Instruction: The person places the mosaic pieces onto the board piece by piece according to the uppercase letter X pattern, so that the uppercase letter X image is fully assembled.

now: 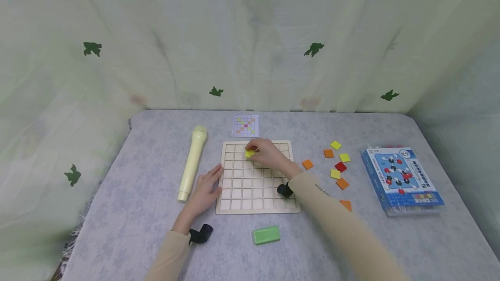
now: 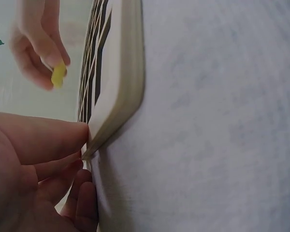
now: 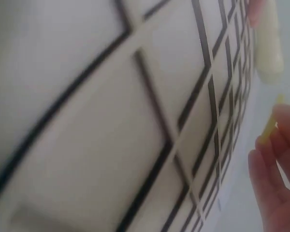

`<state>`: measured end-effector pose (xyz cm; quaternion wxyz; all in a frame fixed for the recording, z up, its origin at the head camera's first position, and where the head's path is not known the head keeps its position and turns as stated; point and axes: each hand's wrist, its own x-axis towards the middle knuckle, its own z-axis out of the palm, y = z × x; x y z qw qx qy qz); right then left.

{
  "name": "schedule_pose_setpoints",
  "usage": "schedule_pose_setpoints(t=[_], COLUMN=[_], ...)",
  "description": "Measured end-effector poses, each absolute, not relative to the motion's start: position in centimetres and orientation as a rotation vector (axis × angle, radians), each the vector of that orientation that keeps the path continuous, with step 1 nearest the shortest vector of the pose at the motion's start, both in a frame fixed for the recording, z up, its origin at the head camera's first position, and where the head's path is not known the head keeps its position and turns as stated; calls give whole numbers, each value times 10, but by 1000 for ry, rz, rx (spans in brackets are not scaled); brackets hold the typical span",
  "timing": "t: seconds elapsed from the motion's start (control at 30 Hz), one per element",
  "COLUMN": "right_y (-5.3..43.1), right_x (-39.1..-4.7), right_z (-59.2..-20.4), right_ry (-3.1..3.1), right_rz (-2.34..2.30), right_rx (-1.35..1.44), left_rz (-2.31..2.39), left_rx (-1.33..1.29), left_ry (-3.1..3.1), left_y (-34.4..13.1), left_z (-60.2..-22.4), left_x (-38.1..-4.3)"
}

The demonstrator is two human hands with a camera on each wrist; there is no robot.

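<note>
My right hand (image 1: 267, 154) pinches a yellow square tile (image 1: 249, 154) between thumb and fingers, over the upper rows of a pale wooden grid board (image 1: 236, 193). In the right wrist view the tile (image 3: 270, 126) is seen edge-on, apart from the grid. At the board's left edge my left hand (image 1: 205, 192) rests with its thumb and fingertips against the rim. The left wrist view shows that thumb (image 2: 48, 137) right at the wooden edge, and the yellow tile (image 2: 58, 76) raised above the board. The board's squares that show hold no tiles.
Loose orange (image 1: 307, 164), yellow (image 1: 335, 174) and red (image 1: 340, 167) tiles lie right of the board. A patterned card (image 1: 245, 125) lies behind it. Left is a cream microphone-shaped object (image 1: 192, 164); in front, a green block (image 1: 267, 235); far right, a blue box (image 1: 402, 181).
</note>
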<state>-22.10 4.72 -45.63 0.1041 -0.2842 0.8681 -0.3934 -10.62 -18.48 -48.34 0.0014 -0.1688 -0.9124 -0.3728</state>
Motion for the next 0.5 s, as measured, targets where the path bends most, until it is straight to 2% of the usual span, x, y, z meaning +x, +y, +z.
schedule_pose_setpoints(t=[0.2, 0.5], right_y=[21, 7], right_x=[-230, -233], right_z=[-462, -464], right_ry=[2624, 2705], right_rz=[-977, -802], right_rx=[-895, -912], left_rz=[-1164, -1184], left_rx=[-532, -519], left_ry=[-2875, -2893], left_y=[-185, -186], left_z=[-484, -485], left_x=[-107, -108])
